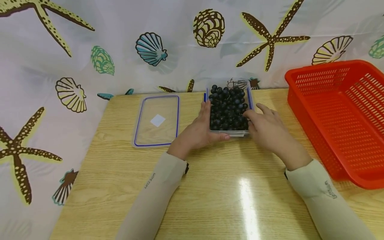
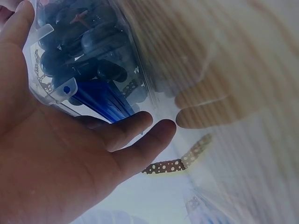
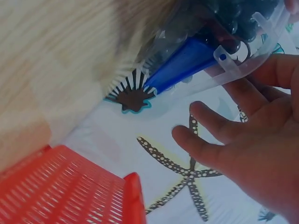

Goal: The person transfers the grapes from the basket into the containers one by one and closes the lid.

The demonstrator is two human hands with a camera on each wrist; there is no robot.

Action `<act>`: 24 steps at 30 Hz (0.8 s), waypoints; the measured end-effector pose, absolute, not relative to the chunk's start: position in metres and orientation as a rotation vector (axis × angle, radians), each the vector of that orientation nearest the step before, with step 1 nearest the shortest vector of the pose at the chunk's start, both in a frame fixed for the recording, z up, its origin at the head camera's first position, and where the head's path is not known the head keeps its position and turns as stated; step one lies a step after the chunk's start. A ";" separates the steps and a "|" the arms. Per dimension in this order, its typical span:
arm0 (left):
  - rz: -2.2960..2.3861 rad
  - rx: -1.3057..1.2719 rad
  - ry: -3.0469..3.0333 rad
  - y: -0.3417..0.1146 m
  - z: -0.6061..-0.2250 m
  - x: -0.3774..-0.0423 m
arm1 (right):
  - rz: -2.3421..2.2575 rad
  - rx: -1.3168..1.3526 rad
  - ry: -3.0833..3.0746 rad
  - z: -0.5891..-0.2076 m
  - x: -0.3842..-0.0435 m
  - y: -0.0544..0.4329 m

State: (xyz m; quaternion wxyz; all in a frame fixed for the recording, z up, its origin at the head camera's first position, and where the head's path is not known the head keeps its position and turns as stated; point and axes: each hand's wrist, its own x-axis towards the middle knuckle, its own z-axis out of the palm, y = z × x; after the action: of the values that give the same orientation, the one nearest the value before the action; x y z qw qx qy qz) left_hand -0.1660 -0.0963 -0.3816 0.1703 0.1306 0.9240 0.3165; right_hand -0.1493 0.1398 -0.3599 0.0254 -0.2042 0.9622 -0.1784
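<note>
Head view, from the left: a cloth (image 1: pixel 117 23) printed with shells and starfish hangs behind and to the left of a wooden table (image 1: pixel 210 200). A clear lid (image 1: pixel 156 108) with a blue seal lies flat on the table, a white label (image 1: pixel 157 120) near its middle. Next comes the left hand (image 1: pixel 196 130), spread wide, its fingers fairly straight along the left side of a clear tub (image 1: pixel 237 133) and its thumb laid across the front; the left wrist view shows 2 fingertips reaching past a blue clip (image 2: pixel 105 100). The tub stands near the table's far edge, filled with dark grapes (image 1: pixel 228 110). The right hand (image 1: pixel 267 128) is at the tub's right side, fingertips at the outermost grapes. In the right wrist view 2 of its fingers stretch out loosely, but the tips at the grapes are partly hidden, so I cannot tell whether they pinch any. Both arms wear pale sleeves (image 1: pixel 153 196). Farthest right, a red basket (image 1: pixel 312 133) with slotted walls sits beside the right arm.
</note>
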 end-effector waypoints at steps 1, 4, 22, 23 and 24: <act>0.900 0.372 2.625 -0.096 -0.381 -0.166 | -0.522 -0.643 2.987 -0.360 -0.149 0.140; 0.900 0.370 2.620 -0.096 -0.381 -0.166 | -0.436 -0.673 3.014 -0.359 -0.150 0.141; 0.888 0.336 2.607 -0.096 -0.379 -0.165 | -1.003 -0.544 2.965 -0.364 -0.157 0.156; 0.886 0.338 2.607 -0.096 -0.379 -0.165 | -0.990 -0.547 2.965 -0.363 -0.157 0.157; 0.888 0.341 2.607 -0.095 -0.379 -0.165 | -0.966 -0.547 2.964 -0.363 -0.157 0.158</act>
State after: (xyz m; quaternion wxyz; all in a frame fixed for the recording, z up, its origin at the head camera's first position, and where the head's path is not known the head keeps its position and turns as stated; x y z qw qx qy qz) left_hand -0.1651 -0.0954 -0.3785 0.1823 0.1208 0.9237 0.3147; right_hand -0.1571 0.1578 -0.3629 -0.0118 -0.1729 0.9364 -0.3052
